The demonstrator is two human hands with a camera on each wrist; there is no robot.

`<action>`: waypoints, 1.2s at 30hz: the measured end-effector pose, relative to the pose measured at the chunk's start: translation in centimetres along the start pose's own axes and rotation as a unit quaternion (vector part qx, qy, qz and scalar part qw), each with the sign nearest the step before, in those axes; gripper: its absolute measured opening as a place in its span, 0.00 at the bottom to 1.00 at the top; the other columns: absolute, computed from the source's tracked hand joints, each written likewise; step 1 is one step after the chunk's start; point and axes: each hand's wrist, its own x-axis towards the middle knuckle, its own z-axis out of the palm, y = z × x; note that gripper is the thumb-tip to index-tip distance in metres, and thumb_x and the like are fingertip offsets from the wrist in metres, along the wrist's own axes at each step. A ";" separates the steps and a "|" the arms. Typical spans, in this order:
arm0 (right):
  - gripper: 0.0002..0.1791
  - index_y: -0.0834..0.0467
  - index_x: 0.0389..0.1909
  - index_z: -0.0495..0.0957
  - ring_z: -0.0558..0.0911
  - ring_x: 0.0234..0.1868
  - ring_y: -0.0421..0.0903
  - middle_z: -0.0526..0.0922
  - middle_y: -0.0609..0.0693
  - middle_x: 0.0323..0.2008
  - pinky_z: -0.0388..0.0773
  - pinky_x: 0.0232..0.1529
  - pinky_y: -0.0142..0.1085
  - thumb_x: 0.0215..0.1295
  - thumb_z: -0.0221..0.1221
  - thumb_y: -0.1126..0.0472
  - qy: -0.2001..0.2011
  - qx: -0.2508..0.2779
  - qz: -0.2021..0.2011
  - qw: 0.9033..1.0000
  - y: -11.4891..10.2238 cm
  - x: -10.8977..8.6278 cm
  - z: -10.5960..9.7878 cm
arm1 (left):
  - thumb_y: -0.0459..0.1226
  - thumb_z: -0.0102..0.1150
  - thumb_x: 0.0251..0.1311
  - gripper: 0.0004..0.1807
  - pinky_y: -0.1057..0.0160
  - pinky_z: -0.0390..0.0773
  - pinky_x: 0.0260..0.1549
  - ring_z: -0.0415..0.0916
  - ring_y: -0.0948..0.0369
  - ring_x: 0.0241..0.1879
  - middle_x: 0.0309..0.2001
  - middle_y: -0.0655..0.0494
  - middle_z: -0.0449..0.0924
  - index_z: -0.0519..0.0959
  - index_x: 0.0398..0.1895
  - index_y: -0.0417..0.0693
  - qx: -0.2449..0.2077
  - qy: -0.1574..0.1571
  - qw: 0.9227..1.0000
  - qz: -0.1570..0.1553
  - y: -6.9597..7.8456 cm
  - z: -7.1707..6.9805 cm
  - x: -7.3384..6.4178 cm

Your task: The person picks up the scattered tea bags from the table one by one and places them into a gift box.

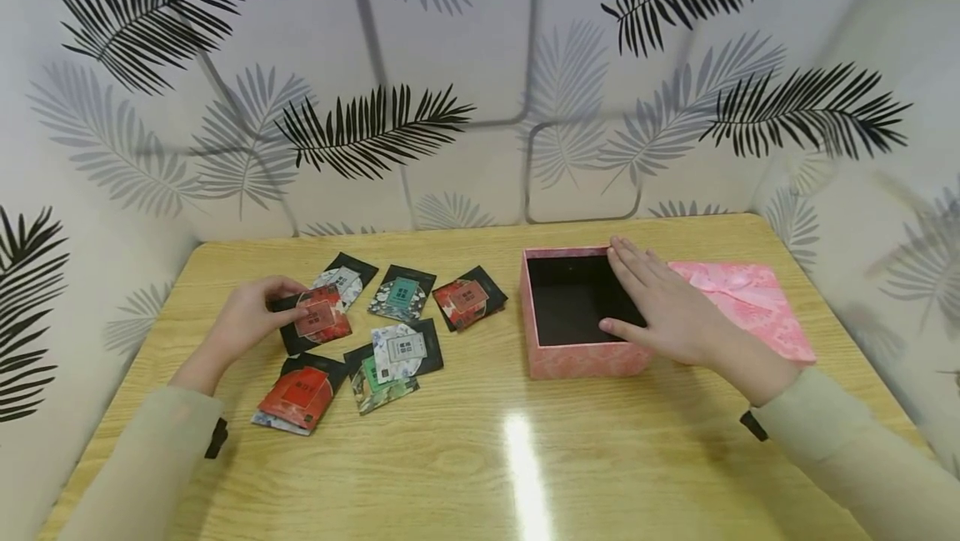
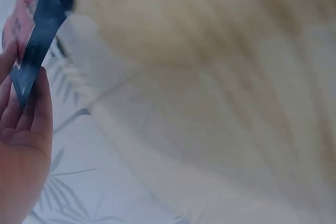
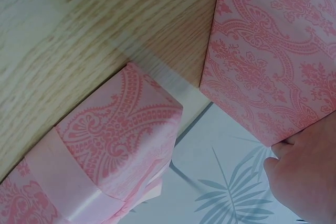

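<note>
My left hand point(image 1: 251, 316) pinches a red-and-black sachet point(image 1: 318, 318) between thumb and fingers, at the left of the table. In the left wrist view the sachet point(image 2: 32, 40) stands tilted in the hand point(image 2: 26, 135). My right hand point(image 1: 671, 308) lies across the right rim of a pink open box point(image 1: 588, 362), its fingers straight and its thumb over the box's inside. The box's dark interior shows no contents in the visible part. The right wrist view has the box's patterned side point(image 3: 268, 51) with part of the hand point(image 3: 307, 174) at its edge.
Several more sachets lie around the left hand, among them a red one point(image 1: 300, 395), a teal one point(image 1: 402, 293) and a white one point(image 1: 405, 349). A pink lid point(image 1: 757, 308) with a ribbon rests right of the box. Behind the wooden table point(image 1: 450, 474) hangs leaf-patterned cloth.
</note>
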 end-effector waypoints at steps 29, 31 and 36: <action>0.56 0.68 0.85 0.46 0.48 0.87 0.63 0.46 0.65 0.86 0.49 0.86 0.57 0.75 0.59 0.36 0.011 0.005 -0.022 1.000 0.5 -0.2 0.2 | 0.32 0.64 0.74 0.10 0.44 0.87 0.49 0.89 0.46 0.48 0.51 0.39 0.90 0.90 0.51 0.39 0.013 -0.001 0.993 0.114 13.5 -3.1 4.4; 0.56 0.68 0.85 0.46 0.48 0.87 0.63 0.47 0.66 0.86 0.50 0.86 0.58 0.75 0.59 0.36 0.012 0.005 -0.023 1.000 0.5 -0.2 0.2 | 0.32 0.65 0.73 0.09 0.45 0.87 0.49 0.89 0.46 0.47 0.49 0.40 0.91 0.90 0.50 0.39 0.005 -0.002 0.991 0.130 14.6 -2.6 5.1; 0.56 0.68 0.85 0.46 0.47 0.87 0.63 0.45 0.65 0.86 0.49 0.86 0.57 0.75 0.59 0.36 0.008 0.002 -0.020 1.000 0.5 -0.2 0.3 | 0.33 0.67 0.71 0.08 0.49 0.88 0.49 0.89 0.49 0.46 0.46 0.43 0.92 0.90 0.48 0.41 -0.006 0.002 0.986 0.166 17.3 -1.3 6.9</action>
